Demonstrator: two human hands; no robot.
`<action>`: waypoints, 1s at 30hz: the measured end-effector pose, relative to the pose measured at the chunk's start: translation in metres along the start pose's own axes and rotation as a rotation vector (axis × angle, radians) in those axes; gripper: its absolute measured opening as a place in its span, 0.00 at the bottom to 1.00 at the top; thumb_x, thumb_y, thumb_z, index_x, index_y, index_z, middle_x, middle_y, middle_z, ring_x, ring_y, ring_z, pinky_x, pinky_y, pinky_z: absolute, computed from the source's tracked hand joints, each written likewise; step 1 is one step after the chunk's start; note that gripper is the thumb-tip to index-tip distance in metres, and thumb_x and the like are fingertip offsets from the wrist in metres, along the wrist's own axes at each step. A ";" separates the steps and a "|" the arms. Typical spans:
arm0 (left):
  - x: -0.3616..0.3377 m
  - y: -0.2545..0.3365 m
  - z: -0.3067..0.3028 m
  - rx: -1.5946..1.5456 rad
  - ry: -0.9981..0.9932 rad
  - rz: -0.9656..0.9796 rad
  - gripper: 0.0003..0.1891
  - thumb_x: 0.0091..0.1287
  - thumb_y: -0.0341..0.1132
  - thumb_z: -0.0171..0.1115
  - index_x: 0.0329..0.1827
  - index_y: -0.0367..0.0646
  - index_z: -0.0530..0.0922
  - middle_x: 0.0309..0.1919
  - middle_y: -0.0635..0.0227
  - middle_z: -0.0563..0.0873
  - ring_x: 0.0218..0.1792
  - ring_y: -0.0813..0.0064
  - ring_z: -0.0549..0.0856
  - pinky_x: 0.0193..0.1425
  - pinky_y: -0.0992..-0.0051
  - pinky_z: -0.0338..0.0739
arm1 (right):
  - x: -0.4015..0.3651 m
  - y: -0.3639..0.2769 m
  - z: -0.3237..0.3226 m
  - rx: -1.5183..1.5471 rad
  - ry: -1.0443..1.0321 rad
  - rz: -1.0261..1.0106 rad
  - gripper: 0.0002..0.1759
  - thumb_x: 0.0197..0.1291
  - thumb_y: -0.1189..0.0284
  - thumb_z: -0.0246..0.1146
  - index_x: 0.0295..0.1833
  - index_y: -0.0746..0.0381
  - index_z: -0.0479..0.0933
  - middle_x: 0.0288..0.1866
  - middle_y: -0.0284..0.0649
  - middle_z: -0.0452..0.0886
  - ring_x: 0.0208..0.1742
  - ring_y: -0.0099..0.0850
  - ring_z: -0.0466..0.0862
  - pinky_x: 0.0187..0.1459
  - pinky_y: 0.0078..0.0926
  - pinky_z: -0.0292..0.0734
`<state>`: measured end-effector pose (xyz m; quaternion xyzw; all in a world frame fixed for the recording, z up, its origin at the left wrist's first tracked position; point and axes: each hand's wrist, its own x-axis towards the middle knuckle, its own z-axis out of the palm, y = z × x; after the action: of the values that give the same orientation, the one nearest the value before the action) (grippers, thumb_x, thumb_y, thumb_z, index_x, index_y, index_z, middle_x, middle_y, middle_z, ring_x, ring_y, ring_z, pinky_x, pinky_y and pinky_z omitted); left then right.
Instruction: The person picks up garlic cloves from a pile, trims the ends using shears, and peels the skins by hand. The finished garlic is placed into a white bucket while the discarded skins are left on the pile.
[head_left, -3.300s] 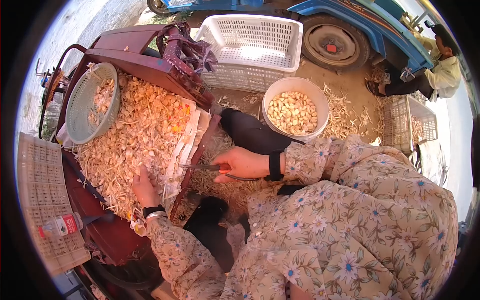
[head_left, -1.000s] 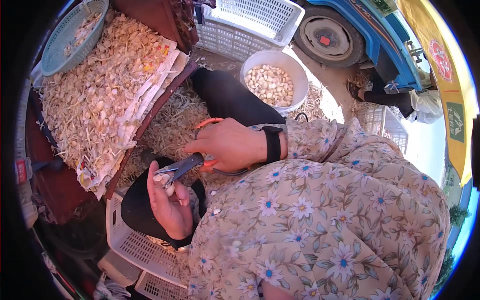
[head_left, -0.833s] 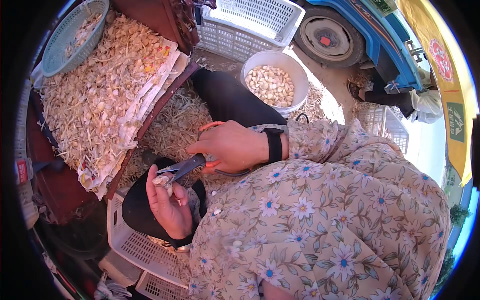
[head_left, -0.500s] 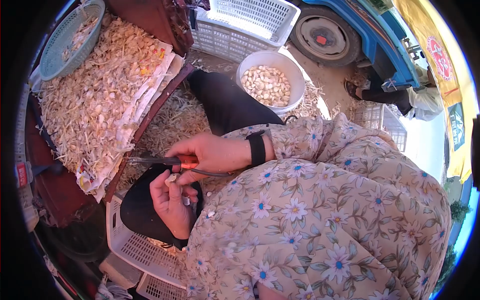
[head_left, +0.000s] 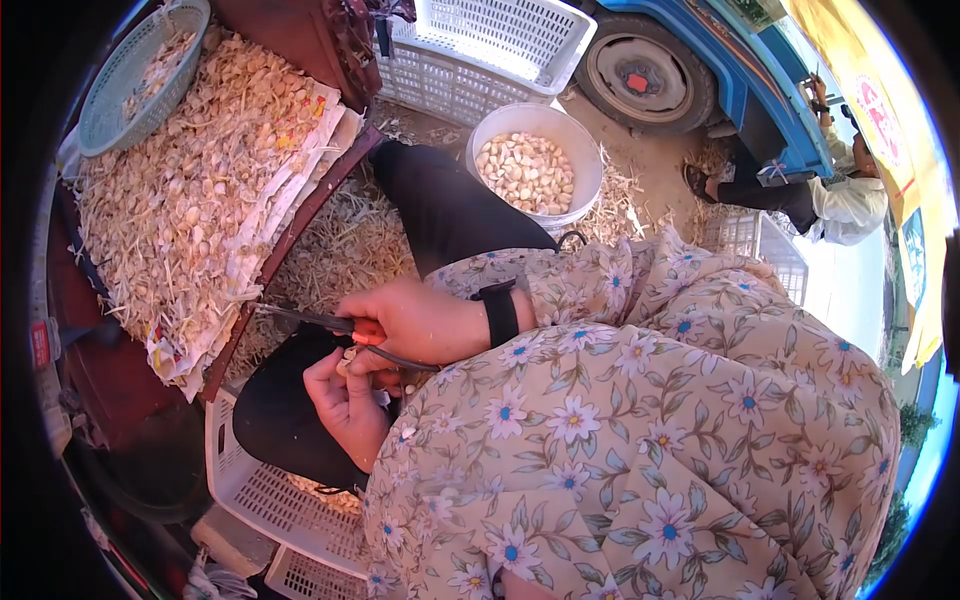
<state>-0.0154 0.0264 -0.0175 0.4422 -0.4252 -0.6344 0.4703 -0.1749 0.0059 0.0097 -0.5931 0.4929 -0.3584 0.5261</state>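
Observation:
In my right hand (head_left: 415,322) is a slim tool (head_left: 322,321) with a long dark tip, an orange-red grip and a thin curved black part trailing under the hand. The tip points left, over the edge of the pile. Just below, my left hand (head_left: 345,405) pinches a small pale garlic clove (head_left: 346,361) between thumb and fingers, close beside the tool's grip. Some fingers of both hands overlap here. Loose garlic and skins form a large heap (head_left: 200,170) on a white sheet (head_left: 285,215) to the left of my hands.
A white bucket (head_left: 595,180) of garlic cloves stands beyond my knee. Stacked white crates (head_left: 430,85) are behind it, near a blue vehicle's wheel (head_left: 645,80). A green basket (head_left: 95,130) rests on the heap. Another crate (head_left: 235,470) sits below my leg. One person (head_left: 845,205) is at right.
My right hand and the tool have shifted slightly downward, the tool's tip now tilting up to the left. My left hand still pinches the clove. The person at right shows more fully.

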 end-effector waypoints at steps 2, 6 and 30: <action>-0.001 -0.004 -0.002 -0.060 -0.046 -0.039 0.11 0.67 0.31 0.54 0.49 0.40 0.65 0.34 0.64 0.78 0.25 0.79 0.77 0.27 0.80 0.72 | -0.001 0.003 0.001 -0.018 -0.013 0.003 0.16 0.50 0.69 0.68 0.41 0.64 0.72 0.26 0.43 0.78 0.26 0.30 0.80 0.29 0.28 0.72; 0.005 -0.003 -0.012 -0.279 -0.162 -0.131 0.12 0.67 0.31 0.56 0.48 0.41 0.64 0.36 0.63 0.79 0.28 0.77 0.78 0.28 0.79 0.74 | 0.000 -0.003 0.007 0.498 -0.201 0.189 0.14 0.59 0.73 0.62 0.47 0.67 0.69 0.26 0.34 0.77 0.27 0.22 0.81 0.26 0.18 0.75; -0.054 0.038 -0.081 -1.008 0.397 -0.227 0.07 0.68 0.32 0.53 0.45 0.40 0.71 0.44 0.57 0.79 0.34 0.76 0.79 0.35 0.80 0.76 | 0.039 -0.061 0.064 -0.399 -0.317 -1.011 0.27 0.38 0.67 0.72 0.49 0.55 0.74 0.33 0.34 0.77 0.32 0.34 0.79 0.51 0.38 0.74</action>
<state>0.0796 0.0614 0.0071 0.3163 0.0783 -0.7106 0.6236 -0.0918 -0.0164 0.0537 -0.8900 0.1208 -0.3721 0.2344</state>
